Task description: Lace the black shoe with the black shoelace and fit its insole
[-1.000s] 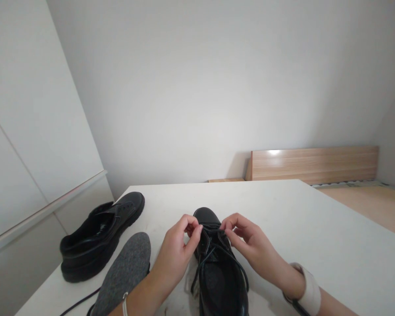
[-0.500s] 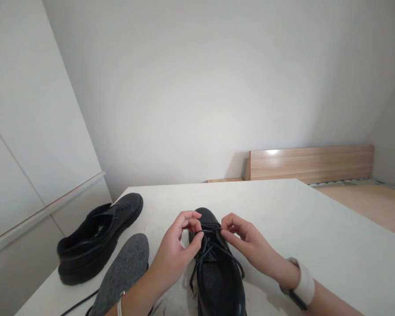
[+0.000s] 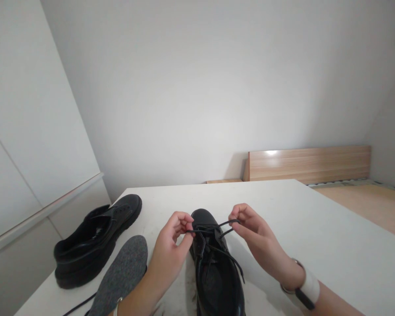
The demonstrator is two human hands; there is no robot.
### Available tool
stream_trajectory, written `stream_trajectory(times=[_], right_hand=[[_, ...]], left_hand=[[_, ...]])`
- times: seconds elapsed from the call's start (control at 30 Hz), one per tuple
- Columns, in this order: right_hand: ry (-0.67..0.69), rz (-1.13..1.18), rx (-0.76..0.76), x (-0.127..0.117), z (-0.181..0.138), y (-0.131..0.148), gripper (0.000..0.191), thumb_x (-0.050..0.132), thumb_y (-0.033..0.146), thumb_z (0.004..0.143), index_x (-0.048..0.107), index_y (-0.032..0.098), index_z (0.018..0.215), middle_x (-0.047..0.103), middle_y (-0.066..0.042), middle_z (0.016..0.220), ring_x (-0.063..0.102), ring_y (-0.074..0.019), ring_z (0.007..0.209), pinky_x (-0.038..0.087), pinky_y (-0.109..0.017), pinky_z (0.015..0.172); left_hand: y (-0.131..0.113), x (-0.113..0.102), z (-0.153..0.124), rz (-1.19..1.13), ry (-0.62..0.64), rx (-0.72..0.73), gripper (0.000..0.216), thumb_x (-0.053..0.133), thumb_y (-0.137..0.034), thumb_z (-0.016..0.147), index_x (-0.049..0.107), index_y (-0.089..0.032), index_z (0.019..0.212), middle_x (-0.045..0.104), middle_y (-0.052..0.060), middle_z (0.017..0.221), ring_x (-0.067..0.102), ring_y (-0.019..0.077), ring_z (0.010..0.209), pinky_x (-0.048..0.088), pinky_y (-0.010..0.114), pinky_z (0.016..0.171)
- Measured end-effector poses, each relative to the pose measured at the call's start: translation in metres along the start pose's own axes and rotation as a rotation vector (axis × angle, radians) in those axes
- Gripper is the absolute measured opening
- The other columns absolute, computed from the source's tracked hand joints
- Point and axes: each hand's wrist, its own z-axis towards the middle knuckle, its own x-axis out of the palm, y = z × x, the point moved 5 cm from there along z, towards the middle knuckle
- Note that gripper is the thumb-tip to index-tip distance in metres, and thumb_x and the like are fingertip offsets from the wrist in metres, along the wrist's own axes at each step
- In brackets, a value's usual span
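A black shoe stands on the white table in front of me, its toe pointing away. Black shoelace runs across its front, and a loose end hangs over the right side. Left of the toe, my left hand pinches a piece of the lace between thumb and fingers. My right hand is closed on a loop of the lace, held out to the right of the shoe and a little above it.
At the left stands a second black shoe with no lace visible in its eyelets. A grey felt insole lies beside it, near a black cord. Beyond the table are a wooden headboard and a white wall.
My right hand has moved right and slightly up, drawing a loop of lace out from the shoe. My left hand has shifted a little left, still pinching lace.
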Motion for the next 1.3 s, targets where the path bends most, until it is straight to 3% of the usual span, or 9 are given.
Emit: stream_trajectory(times=[0.2, 0.37, 0.53, 0.67, 0.8, 0.9, 1.03, 1.17, 1.3], right_hand=[[-0.031, 0.036, 0.04, -0.009, 0.004, 0.0, 0.025, 0.069, 0.039, 0.086, 0.054, 0.026, 0.101, 0.047, 0.005, 0.083, 0.039, -0.0072, 0.056, 0.031, -0.024, 0.053], [0.189, -0.509, 0.121, -0.002, 0.002, -0.011, 0.023, 0.064, 0.039, 0.09, 0.056, 0.022, 0.103, 0.053, 0.001, 0.083, 0.046, -0.0125, 0.066, 0.034, -0.028, 0.059], [0.221, -0.485, 0.125, -0.001, 0.003, -0.011, 0.024, 0.061, 0.042, 0.091, 0.058, 0.02, 0.1, 0.051, 0.004, 0.068, 0.044, -0.0138, 0.065, 0.033, -0.029, 0.061], [0.041, -0.236, 0.047, -0.011, 0.006, -0.001, 0.025, 0.068, 0.043, 0.087, 0.063, 0.019, 0.095, 0.054, 0.002, 0.071, 0.042, -0.0122, 0.065, 0.03, -0.028, 0.061], [-0.033, 0.012, -0.007, -0.017, 0.004, 0.009, 0.023, 0.068, 0.041, 0.087, 0.068, 0.019, 0.091, 0.044, 0.005, 0.061, 0.036, -0.0098, 0.054, 0.025, -0.027, 0.053], [0.013, 0.057, 0.016, -0.015, 0.004, 0.011, 0.035, 0.054, 0.049, 0.093, 0.07, 0.018, 0.095, 0.045, 0.004, 0.057, 0.036, -0.0106, 0.049, 0.024, -0.028, 0.049], [0.057, -0.232, 0.08, -0.012, 0.008, -0.003, 0.042, 0.05, 0.054, 0.095, 0.071, 0.016, 0.095, 0.052, 0.002, 0.054, 0.046, -0.0136, 0.055, 0.035, -0.029, 0.058], [0.108, -0.35, 0.132, -0.007, 0.01, -0.028, 0.037, 0.067, 0.053, 0.083, 0.07, 0.017, 0.09, 0.057, 0.0, 0.067, 0.047, -0.0132, 0.062, 0.034, -0.028, 0.058], [0.089, -0.343, 0.153, -0.005, 0.009, -0.04, 0.034, 0.069, 0.049, 0.082, 0.068, 0.017, 0.095, 0.056, 0.002, 0.067, 0.044, -0.0123, 0.06, 0.032, -0.027, 0.056]], left_hand=[[0.003, -0.009, 0.004, -0.255, -0.041, -0.119, 0.02, 0.059, -0.017, 0.072, 0.054, -0.021, 0.091, 0.052, -0.006, 0.075, 0.051, 0.0076, 0.055, 0.037, 0.021, 0.056], [-0.003, -0.007, -0.002, 0.143, 0.053, 0.029, 0.013, 0.055, -0.024, 0.083, 0.057, -0.021, 0.096, 0.051, -0.004, 0.074, 0.047, 0.0108, 0.058, 0.033, 0.022, 0.054], [0.009, 0.0, -0.001, 0.358, 0.171, -0.01, 0.019, 0.05, -0.036, 0.093, 0.057, -0.021, 0.102, 0.045, -0.007, 0.057, 0.041, 0.0121, 0.051, 0.028, 0.024, 0.053], [0.011, -0.006, 0.006, 0.045, 0.138, -0.09, 0.025, 0.059, -0.042, 0.089, 0.058, -0.02, 0.101, 0.029, -0.011, 0.051, 0.027, 0.0093, 0.047, 0.018, 0.024, 0.048], [0.001, -0.016, 0.009, -0.365, 0.04, -0.1, 0.03, 0.072, -0.042, 0.08, 0.061, -0.018, 0.095, 0.04, -0.009, 0.054, 0.032, 0.0086, 0.05, 0.021, 0.022, 0.048], [-0.005, -0.018, 0.007, -0.516, 0.027, -0.082, 0.033, 0.059, -0.05, 0.087, 0.064, -0.017, 0.088, 0.044, -0.006, 0.049, 0.035, 0.0108, 0.05, 0.027, 0.024, 0.051], [-0.006, -0.012, 0.005, -0.316, 0.083, -0.017, 0.049, 0.037, -0.052, 0.098, 0.067, -0.016, 0.084, 0.052, -0.001, 0.047, 0.046, 0.0146, 0.054, 0.038, 0.029, 0.065], [0.004, -0.01, 0.006, -0.035, 0.006, -0.022, 0.031, 0.053, -0.045, 0.092, 0.065, -0.018, 0.081, 0.054, -0.002, 0.059, 0.05, 0.0154, 0.06, 0.039, 0.028, 0.063], [0.014, -0.003, 0.007, 0.115, 0.1, -0.036, 0.018, 0.062, -0.036, 0.086, 0.063, -0.019, 0.083, 0.061, 0.001, 0.074, 0.057, 0.0175, 0.072, 0.042, 0.029, 0.067]])
